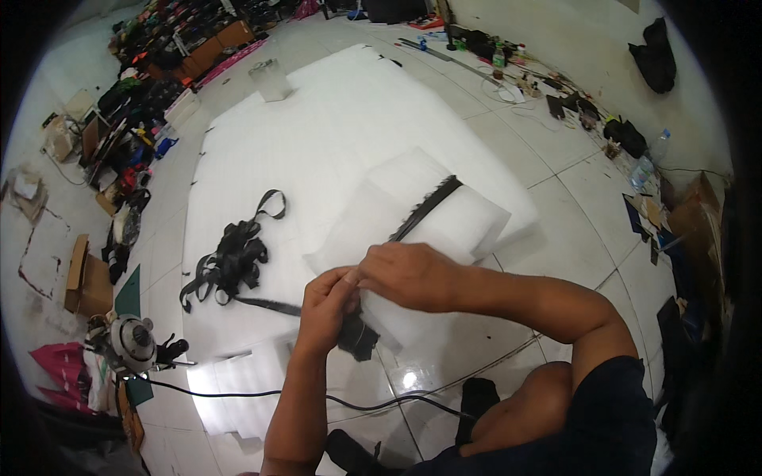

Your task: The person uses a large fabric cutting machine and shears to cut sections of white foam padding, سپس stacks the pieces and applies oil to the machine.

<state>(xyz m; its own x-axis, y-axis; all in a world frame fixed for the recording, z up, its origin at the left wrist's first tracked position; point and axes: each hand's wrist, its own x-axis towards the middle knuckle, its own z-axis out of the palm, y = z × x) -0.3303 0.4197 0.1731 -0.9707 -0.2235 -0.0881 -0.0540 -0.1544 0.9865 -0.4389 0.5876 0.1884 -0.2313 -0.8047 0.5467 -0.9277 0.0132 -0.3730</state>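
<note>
Around me lies a glossy, pale tiled floor (583, 202), catching a bright reflection (409, 379) near six o'clock. I have a whitish wall (556, 32) at one o'clock and a mixed heap of clutter (147, 40) between ten and eleven.

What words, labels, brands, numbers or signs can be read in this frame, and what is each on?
None can be read anywhere in the frame.
Black strip at the hands: no lettering visible.
White sheet on the floor: no lettering visible.
Clear bottle at right: any print too small to read.
Pink bag at lower left: any print too blurred to read.
</note>
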